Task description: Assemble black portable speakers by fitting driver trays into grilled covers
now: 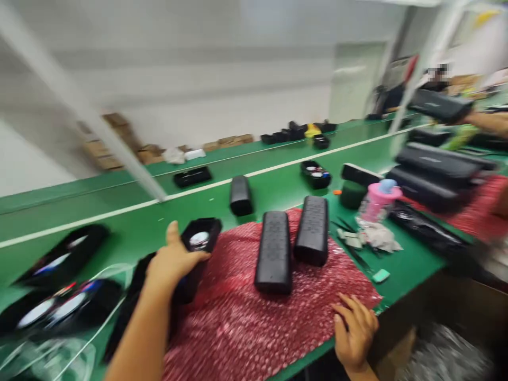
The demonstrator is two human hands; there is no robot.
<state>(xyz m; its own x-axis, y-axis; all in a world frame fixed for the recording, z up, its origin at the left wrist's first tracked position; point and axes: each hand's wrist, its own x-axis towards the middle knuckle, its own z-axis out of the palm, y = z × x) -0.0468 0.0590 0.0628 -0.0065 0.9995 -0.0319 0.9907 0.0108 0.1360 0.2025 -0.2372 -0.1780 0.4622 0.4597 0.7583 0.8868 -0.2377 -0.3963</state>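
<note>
My left hand [170, 264] is over an open black speaker housing [214, 228] with a round white part inside, at the left edge of the red bubble wrap [234, 317]. Its thumb and a finger are spread apart; the other fingers are hidden. My right hand [355, 330] rests open by the wrap's front right edge, fingertips on or just above it. Between the hands lie two closed black speakers, a nearer one [273, 251] and another [312, 230] to its right.
Open black housings with wires [71, 307] lie at left. A closed speaker [240, 196] and an open housing [316, 174] stand behind the wrap. At right are a pink-lidded jar [375, 203], tweezers and stacked long black speakers [440, 164]. Another person's arm [490, 121] holds a long speaker.
</note>
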